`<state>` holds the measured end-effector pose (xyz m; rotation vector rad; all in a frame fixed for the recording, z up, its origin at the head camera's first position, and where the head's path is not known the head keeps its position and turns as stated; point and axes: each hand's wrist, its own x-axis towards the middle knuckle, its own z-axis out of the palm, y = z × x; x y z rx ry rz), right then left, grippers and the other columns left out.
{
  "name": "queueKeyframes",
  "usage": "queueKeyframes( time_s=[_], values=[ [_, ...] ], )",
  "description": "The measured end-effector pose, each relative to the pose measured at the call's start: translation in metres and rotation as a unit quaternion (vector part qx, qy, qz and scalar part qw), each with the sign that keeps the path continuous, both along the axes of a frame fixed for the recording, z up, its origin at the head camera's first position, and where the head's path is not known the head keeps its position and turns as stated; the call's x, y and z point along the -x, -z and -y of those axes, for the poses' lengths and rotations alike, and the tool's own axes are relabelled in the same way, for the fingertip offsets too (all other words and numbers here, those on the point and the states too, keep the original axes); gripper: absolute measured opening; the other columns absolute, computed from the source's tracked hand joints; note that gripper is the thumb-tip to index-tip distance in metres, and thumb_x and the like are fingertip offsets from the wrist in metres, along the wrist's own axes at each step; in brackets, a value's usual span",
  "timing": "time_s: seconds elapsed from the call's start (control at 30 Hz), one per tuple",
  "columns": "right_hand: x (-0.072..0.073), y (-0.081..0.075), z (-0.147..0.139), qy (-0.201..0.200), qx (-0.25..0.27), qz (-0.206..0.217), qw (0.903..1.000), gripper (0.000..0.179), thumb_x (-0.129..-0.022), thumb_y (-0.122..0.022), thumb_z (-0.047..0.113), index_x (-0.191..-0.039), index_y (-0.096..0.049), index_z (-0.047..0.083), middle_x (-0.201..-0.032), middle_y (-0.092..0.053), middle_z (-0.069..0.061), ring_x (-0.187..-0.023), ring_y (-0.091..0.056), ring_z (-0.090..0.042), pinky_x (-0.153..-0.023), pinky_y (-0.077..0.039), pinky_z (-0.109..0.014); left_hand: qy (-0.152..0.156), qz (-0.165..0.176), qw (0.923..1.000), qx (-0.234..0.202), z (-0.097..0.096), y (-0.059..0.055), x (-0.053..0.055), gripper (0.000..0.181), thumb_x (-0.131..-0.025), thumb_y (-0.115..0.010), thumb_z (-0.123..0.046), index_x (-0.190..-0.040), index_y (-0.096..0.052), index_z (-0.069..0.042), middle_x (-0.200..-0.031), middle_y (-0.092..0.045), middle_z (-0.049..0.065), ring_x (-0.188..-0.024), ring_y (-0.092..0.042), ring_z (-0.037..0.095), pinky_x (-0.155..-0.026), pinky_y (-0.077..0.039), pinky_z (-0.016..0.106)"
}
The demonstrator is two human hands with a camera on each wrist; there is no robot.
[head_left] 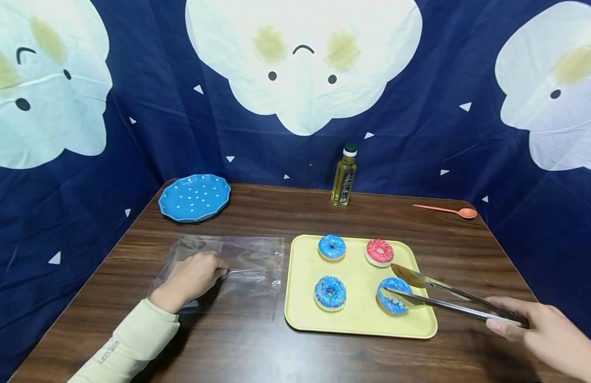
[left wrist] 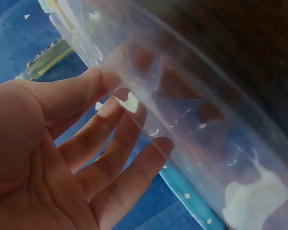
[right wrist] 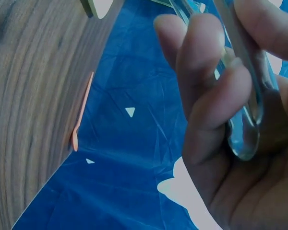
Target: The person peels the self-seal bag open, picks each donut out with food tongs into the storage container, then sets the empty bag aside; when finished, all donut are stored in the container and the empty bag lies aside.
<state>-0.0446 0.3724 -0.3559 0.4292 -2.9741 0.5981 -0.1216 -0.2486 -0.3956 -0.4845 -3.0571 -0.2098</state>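
My left hand pinches the edge of a clear plastic bag lying on the table, thumb and forefinger on the film in the left wrist view. With my right hand I hold metal tongs near their closed end. The tongs' tips spread apart over a blue donut at the tray's front right. Also on the yellow tray are a pink donut at the back right, a blue donut at the back left and a sprinkled blue donut at the front left.
A blue dotted plate sits at the table's back left corner. An oil bottle stands upright at the back, beyond the tray. The orange spoon lies near the back right corner. Dark blue cloth hangs around the table.
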Motion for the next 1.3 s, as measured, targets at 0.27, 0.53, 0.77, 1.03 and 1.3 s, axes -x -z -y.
queueKeyframes(
  time_s=[0.27, 0.53, 0.77, 1.03, 1.3],
  values=[
    [-0.001, 0.001, 0.0, -0.005, 0.002, 0.002, 1.0, 0.036, -0.085, -0.081, 0.018, -0.117, -0.072, 0.006, -0.092, -0.068, 0.018, -0.082, -0.052, 0.008, -0.064, -0.041, -0.015, -0.001, 0.016, 0.9998, -0.009, 0.0, 0.003, 0.0, 0.012, -0.091, -0.075, -0.013, -0.1, -0.081, -0.017, -0.093, -0.07, 0.002, -0.085, -0.069, 0.029, -0.062, -0.055, 0.048],
    [0.0, 0.003, -0.001, -0.014, -0.009, 0.015, 0.9998, 0.037, -0.085, -0.081, 0.02, -0.118, -0.071, 0.005, -0.094, -0.068, 0.018, -0.081, -0.052, 0.008, -0.063, -0.044, -0.021, 0.014, -0.001, 0.9998, -0.012, 0.002, 0.002, -0.004, 0.012, -0.09, -0.076, -0.015, -0.1, -0.081, -0.017, -0.089, -0.069, 0.001, -0.084, -0.069, 0.029, -0.062, -0.055, 0.049],
    [-0.002, 0.005, -0.001, -0.043, 0.008, 0.006, 0.999, 0.035, -0.084, -0.081, 0.014, -0.115, -0.07, 0.002, -0.087, -0.062, 0.024, -0.072, -0.047, 0.004, -0.059, -0.04, -0.019, 0.022, 0.014, 0.9993, -0.025, 0.001, 0.002, -0.005, 0.013, -0.089, -0.076, -0.011, -0.1, -0.08, -0.016, -0.092, -0.067, -0.001, -0.088, -0.068, 0.028, -0.065, -0.055, 0.048],
    [-0.003, 0.001, -0.002, 0.011, 0.022, -0.002, 0.9997, 0.038, -0.086, -0.08, 0.015, -0.119, -0.068, -0.001, -0.089, -0.066, 0.02, -0.077, -0.05, 0.007, -0.062, -0.039, -0.016, -0.008, 0.017, 0.9993, -0.032, -0.002, -0.001, -0.004, 0.02, -0.092, -0.075, -0.024, -0.11, -0.078, -0.016, -0.103, -0.066, 0.002, -0.093, -0.067, 0.029, -0.068, -0.054, 0.052],
    [0.009, -0.001, 0.006, 0.111, 0.018, 0.041, 0.9928, 0.052, -0.099, -0.065, 0.032, -0.133, -0.054, -0.007, -0.097, -0.071, -0.016, -0.079, -0.06, -0.008, -0.063, -0.044, -0.03, -0.026, -0.013, 0.9989, -0.036, -0.003, -0.008, 0.001, 0.057, -0.093, -0.074, -0.033, -0.14, -0.058, -0.005, -0.145, -0.049, 0.026, -0.126, -0.049, 0.049, -0.102, -0.037, 0.064]
  ],
)
